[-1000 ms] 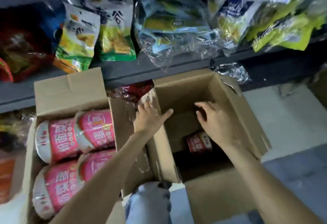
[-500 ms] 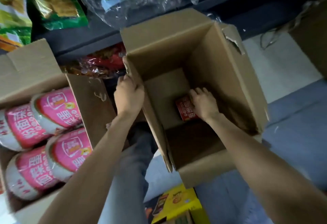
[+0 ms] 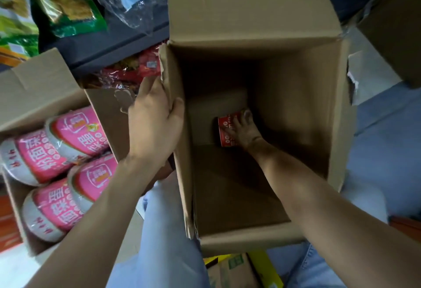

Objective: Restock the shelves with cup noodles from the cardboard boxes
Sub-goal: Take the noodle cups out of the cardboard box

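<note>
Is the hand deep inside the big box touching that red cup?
Touching. In the head view the right hand lies on the red cup at the bottom of the cardboard box, its fingers spread over the cup's side with no gap showing.

A red cup noodle (image 3: 225, 131) lies on its side at the bottom of the tall open cardboard box (image 3: 296, 105), against its far wall; pink cups (image 3: 68, 151) lie sideways, packed in the left box (image 3: 45, 87).

My right grip (image 3: 245, 131) sits on a cup noodle (image 3: 225, 131) deep inside the open cardboard box (image 3: 303, 110); at nine o'clock, a second box (image 3: 34, 92) holds more cups (image 3: 66, 137), shelves (image 3: 109, 53) at eleven.
</note>
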